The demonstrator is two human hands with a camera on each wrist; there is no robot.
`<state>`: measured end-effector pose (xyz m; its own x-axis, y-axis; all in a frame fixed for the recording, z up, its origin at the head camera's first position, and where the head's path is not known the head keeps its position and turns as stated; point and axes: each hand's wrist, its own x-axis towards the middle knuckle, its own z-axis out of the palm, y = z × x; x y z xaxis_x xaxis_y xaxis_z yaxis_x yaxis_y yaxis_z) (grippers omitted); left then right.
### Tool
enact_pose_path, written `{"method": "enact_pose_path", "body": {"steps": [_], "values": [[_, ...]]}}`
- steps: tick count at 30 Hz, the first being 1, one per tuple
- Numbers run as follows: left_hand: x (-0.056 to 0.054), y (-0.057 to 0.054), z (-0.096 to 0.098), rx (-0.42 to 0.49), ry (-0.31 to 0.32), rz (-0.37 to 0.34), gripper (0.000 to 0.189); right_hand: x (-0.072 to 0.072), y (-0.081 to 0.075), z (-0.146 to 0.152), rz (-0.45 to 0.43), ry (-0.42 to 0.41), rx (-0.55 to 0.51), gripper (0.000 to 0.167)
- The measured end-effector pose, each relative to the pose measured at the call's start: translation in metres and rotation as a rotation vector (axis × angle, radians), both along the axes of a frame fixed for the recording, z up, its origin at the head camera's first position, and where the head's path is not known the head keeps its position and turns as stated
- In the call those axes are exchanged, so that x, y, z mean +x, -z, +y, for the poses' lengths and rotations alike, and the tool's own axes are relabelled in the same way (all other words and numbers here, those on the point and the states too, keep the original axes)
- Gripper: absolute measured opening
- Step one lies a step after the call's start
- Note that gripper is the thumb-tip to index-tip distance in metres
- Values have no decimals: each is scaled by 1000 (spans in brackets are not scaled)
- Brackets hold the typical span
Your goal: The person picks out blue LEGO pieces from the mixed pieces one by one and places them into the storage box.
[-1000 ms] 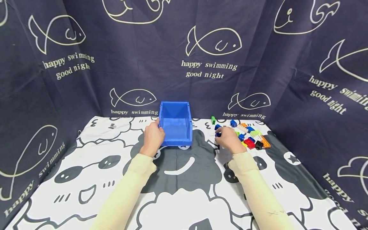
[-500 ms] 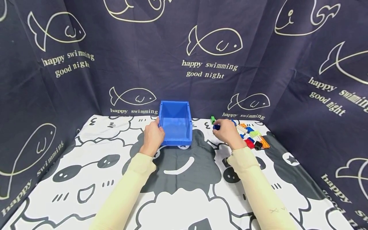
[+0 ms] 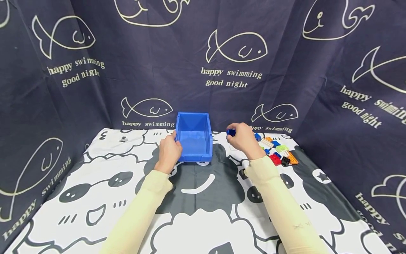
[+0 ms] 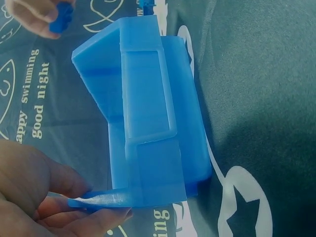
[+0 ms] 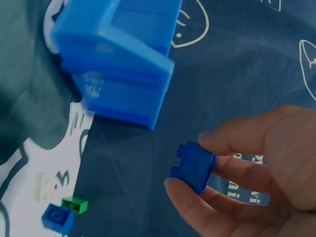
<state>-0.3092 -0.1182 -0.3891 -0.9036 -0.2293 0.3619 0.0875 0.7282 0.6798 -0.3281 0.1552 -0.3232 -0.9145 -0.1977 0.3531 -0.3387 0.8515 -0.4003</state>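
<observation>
My left hand (image 3: 168,151) grips the left wall of a blue plastic bin (image 3: 194,158); in the left wrist view, thumb and fingers pinch that wall (image 4: 106,198). To the right of the bin, my right hand (image 3: 243,139) pinches a blue toy brick (image 5: 193,165) between thumb and fingers, raised above the cloth and apart from the bin. Its studs face left in the right wrist view. Below it lie another blue brick (image 5: 58,218) and a green brick (image 5: 74,204), both out of sight behind my right hand in the head view.
Several loose toy bricks lie at the right: a red brick (image 3: 275,158), a black piece (image 3: 285,161), an orange piece (image 3: 292,157) and a light green brick (image 3: 281,148). A dark fabric backdrop (image 3: 190,91) rises close behind the bin. Patterned cloth (image 3: 196,233) covers the table.
My right hand has lifted the blue brick off the cloth and moved back and left, closer to the bin. The left hand and the bin have stayed in place.
</observation>
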Motion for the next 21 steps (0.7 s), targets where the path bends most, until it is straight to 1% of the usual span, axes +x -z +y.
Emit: {"method": "enact_pose_path", "body": {"steps": [5, 9, 14, 21], "values": [[-1, 1, 0, -3, -2, 5, 51, -2, -9, -15, 17, -4, -1, 33], [-1, 1, 1, -4, -3, 6, 50, -3, -12, -27, 21, -20, -11, 35], [0, 1, 1, 4, -6, 5, 50, -3, -17, -45, 21, -28, -34, 34], [-1, 1, 1, 3, -10, 1, 50, -4, -24, -65, 8, -48, -59, 35]]}}
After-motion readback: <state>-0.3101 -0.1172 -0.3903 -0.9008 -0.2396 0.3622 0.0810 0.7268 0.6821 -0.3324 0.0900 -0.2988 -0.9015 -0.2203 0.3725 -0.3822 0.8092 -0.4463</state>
